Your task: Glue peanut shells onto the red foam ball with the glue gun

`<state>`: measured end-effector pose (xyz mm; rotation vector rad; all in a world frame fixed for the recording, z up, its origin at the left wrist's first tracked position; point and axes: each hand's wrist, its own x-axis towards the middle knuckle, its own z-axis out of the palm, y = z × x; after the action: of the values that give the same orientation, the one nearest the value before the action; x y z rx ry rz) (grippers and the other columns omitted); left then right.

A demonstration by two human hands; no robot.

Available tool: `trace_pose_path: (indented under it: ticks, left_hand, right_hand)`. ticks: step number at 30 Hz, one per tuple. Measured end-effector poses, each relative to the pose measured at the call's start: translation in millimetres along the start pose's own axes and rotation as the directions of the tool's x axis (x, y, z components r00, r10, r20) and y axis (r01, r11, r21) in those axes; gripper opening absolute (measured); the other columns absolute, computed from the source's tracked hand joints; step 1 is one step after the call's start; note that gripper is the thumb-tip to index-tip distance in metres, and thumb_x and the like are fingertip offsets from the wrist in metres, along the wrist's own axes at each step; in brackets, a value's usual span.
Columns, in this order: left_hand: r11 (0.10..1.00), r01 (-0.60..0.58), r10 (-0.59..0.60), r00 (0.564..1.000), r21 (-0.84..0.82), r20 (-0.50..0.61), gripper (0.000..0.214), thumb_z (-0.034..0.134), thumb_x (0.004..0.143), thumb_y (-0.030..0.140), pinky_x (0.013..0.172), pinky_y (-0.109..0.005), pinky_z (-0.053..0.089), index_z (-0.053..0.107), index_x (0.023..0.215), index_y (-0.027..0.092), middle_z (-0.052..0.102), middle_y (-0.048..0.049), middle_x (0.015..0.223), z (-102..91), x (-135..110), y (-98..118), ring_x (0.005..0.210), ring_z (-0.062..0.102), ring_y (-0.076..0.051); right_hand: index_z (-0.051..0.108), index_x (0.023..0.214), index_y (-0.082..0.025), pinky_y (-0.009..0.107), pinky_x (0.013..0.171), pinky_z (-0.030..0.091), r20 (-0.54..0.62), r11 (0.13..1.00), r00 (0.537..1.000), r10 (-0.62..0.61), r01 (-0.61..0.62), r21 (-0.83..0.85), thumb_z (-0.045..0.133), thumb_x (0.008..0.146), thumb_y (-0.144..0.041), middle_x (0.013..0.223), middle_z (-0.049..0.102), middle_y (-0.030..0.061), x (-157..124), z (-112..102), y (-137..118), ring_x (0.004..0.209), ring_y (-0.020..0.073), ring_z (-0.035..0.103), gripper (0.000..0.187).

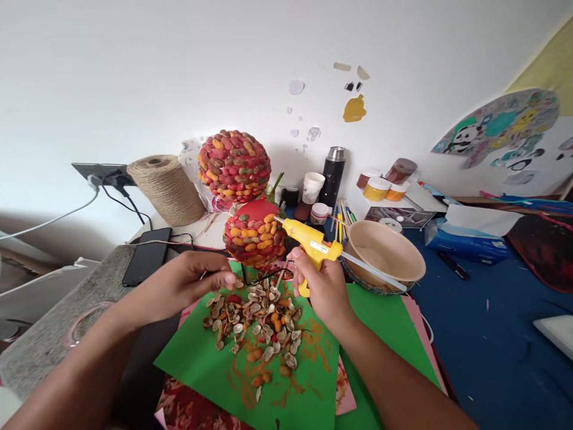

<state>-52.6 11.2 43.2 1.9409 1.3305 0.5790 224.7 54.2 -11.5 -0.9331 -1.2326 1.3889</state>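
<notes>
In my right hand (320, 286) is a yellow hot glue gun (316, 243), its nozzle pointing left at the lower ball and a clear glue stick jutting from its back. This red ball (254, 233) is partly covered with orange and brown peanut shells. My left hand (203, 276) hangs beside it, thumb and fingers pinched together; whatever they hold is hidden. Below lies a heap of peanut shell halves (257, 307), some painted orange or red, on a green sheet of paper (197, 358). A black cord passes between my hands.
Behind stands a larger ball fully covered in painted shells (235, 167). A twine spool (165, 190) and a phone (147, 257) lie left. To the right are a beige bowl (385, 251), paint jars (376, 189), a black flask (333, 173), paper cups (312, 186) and a tissue pack (465, 242).
</notes>
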Motion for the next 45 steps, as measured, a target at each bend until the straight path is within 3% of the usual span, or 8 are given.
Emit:
trace_pose_path:
  ticks: [5,8,14,18,21,25,31,45]
  left_hand:
    - [0.996,0.013,-0.032,0.972,0.083,0.234,0.027,0.07,0.108,0.048,0.073,-0.027,0.05,0.082,0.105,0.025,0.083,-0.0019,0.094,23.7,5,11,0.08,0.073,-0.02]
    - [0.982,0.008,-0.065,0.953,0.188,0.297,0.024,0.069,0.108,0.047,0.074,-0.03,0.049,0.081,0.112,0.027,0.082,-0.003,0.098,37.9,7,9,0.084,0.074,-0.023]
    - [0.925,-0.093,-0.015,0.96,0.368,0.28,0.014,0.066,0.105,0.029,0.082,-0.034,0.05,0.079,0.111,0.028,0.084,-0.0055,0.107,56.4,10,-5,0.095,0.077,-0.028]
    - [0.935,-0.072,0.005,0.982,0.347,0.19,0.019,0.06,0.11,0.03,0.078,-0.033,0.05,0.079,0.113,0.029,0.084,-0.0033,0.1,53.0,10,-6,0.087,0.077,-0.025]
    - [0.939,-0.162,0.112,0.978,0.303,0.177,0.021,0.058,0.115,0.031,0.076,-0.032,0.05,0.079,0.114,0.028,0.082,-0.0033,0.098,55.7,10,4,0.084,0.076,-0.023]
    - [0.889,-0.351,0.292,0.929,0.294,0.227,0.024,0.057,0.114,0.021,0.08,-0.033,0.053,0.079,0.109,0.026,0.081,-0.0068,0.101,73.5,12,17,0.09,0.076,-0.025]
    - [0.851,-0.374,0.293,0.921,0.369,0.257,0.02,0.059,0.115,0.023,0.076,-0.034,0.052,0.078,0.108,0.024,0.078,-0.0065,0.096,91.9,14,15,0.085,0.075,-0.025]
    - [0.798,-0.377,0.263,0.92,0.47,0.291,0.032,0.056,0.111,0.011,0.086,-0.036,0.058,0.079,0.127,0.027,0.079,-0.0079,0.107,91.8,15,1,0.095,0.077,-0.027]
  right_hand:
    - [0.071,0.083,-0.022,0.027,0.043,0.051,0.022,1.0,1.0,-0.001,0.001,0.011,0.087,0.089,-0.08,0.055,0.056,-0.0067,-1,1,1,0.043,0.0144,0.057,0.06]
    - [0.07,0.081,-0.023,0.027,0.043,0.049,0.033,1.0,0.999,-0.001,0.0,0.008,0.087,0.089,-0.081,0.056,0.057,-0.0057,-2,1,0,0.043,0.0144,0.058,0.062]
    - [0.072,0.088,-0.022,0.027,0.044,0.05,0.047,1.0,0.999,-0.003,0.001,0.027,0.085,0.09,-0.082,0.054,0.054,-0.008,-3,2,0,0.043,0.0143,0.056,0.061]
    - [0.064,0.075,-0.025,0.027,0.043,0.049,0.06,1.0,0.998,-0.007,0.007,0.001,0.083,0.092,-0.082,0.057,0.056,-0.0056,-2,2,2,0.043,0.0134,0.055,0.063]
    - [0.063,0.075,-0.025,0.026,0.042,0.047,0.057,1.0,0.998,0.005,-0.006,0.019,0.083,0.091,-0.081,0.058,0.057,-0.0053,-2,3,3,0.043,0.0136,0.056,0.062]
    - [0.065,0.078,-0.025,0.026,0.042,0.046,0.055,0.999,0.998,0.003,-0.005,0.033,0.084,0.093,-0.076,0.054,0.053,-0.0071,-2,4,3,0.044,0.0143,0.055,0.057]
    - [0.068,0.082,-0.024,0.026,0.042,0.045,0.048,0.999,0.999,0.018,-0.02,0.042,0.085,0.091,-0.08,0.054,0.056,-0.006,0,4,5,0.045,0.0153,0.057,0.059]
    - [0.066,0.084,-0.024,0.025,0.041,0.042,0.075,0.999,0.997,0.03,-0.033,0.037,0.082,0.092,-0.071,0.056,0.053,-0.0085,-1,6,2,0.042,0.013,0.05,0.05]
